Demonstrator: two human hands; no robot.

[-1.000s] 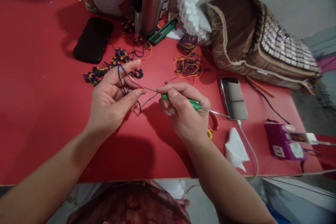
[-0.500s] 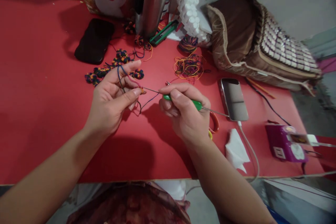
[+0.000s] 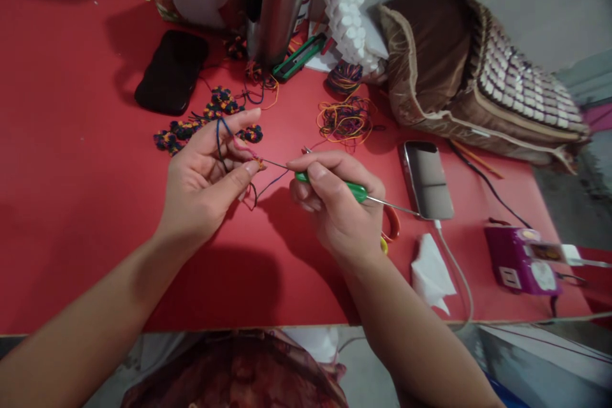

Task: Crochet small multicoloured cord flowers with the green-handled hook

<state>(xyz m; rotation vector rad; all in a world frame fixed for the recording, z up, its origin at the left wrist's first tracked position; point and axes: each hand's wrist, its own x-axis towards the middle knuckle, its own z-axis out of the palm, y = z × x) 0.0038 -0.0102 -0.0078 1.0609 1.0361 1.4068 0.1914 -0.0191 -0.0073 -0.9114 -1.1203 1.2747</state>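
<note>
My right hand [image 3: 342, 201] is closed around the green handle of a crochet hook [image 3: 354, 191]; a thin shaft sticks out at both ends. The hook's left tip reaches a tiny piece of crochet work [image 3: 259, 164], orange and reddish, pinched between the thumb and a finger of my left hand [image 3: 203, 185]. Dark blue yarn [image 3: 218, 137] wraps around my raised left index finger, and a loose strand hangs below, between the hands. Behind my left hand lie several small multicoloured crocheted pieces [image 3: 222, 101]. Loose tangled yarn [image 3: 345, 120] rests beyond my right hand.
Around the red table [image 3: 95, 204] stand a steel flask [image 3: 280, 6], a green box cutter [image 3: 299, 57], a black phone-like object [image 3: 172, 71], a charging phone [image 3: 427, 180], scissors with orange handles [image 3: 392, 224], a white tissue [image 3: 433, 274], a purple box [image 3: 519, 258] and a brown cushion [image 3: 430, 57].
Almost nothing differs. Both hands keep their hold on the hook and the crochet work, with slight finger movement; the view has shifted a little.
</note>
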